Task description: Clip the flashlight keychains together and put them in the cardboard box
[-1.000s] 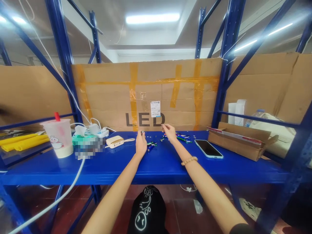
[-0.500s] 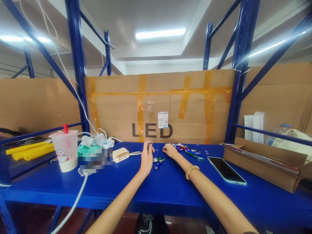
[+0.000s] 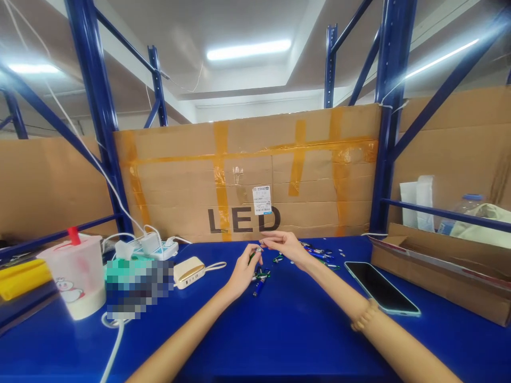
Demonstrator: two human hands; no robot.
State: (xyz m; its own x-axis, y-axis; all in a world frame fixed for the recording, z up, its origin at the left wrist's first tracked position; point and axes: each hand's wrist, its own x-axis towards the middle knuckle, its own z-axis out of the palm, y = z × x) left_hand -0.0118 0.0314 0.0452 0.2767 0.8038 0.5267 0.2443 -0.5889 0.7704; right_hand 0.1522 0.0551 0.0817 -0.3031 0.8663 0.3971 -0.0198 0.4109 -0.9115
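My left hand (image 3: pixel 242 271) is closed round a small green metallic tube (image 3: pixel 251 257), mostly hidden by the fingers. The fingers of my right hand (image 3: pixel 288 248) pinch together at the tube's upper end, and whatever they hold is too small to make out. Just below my left hand lie several small blue and green metallic tubes (image 3: pixel 259 286) with silver clips or rings. Behind my right wrist is a further loose group of coloured tubes (image 3: pixel 319 253), partly covered. One small green-and-silver piece (image 3: pixel 278 258) lies under my right hand.
To the right are a phone (image 3: pixel 381 287) and a long open cardboard box (image 3: pixel 439 282). At left stand a lidded drink cup (image 3: pixel 80 276), a cream power bank (image 3: pixel 189 272) and a power strip (image 3: pixel 163 249) with white cables. A large taped carton (image 3: pixel 183 186) closes off the back.
My right hand has come left and up to meet my left hand, now touching at the fingertips. The camera view has shifted nearer the table and slightly tilted.
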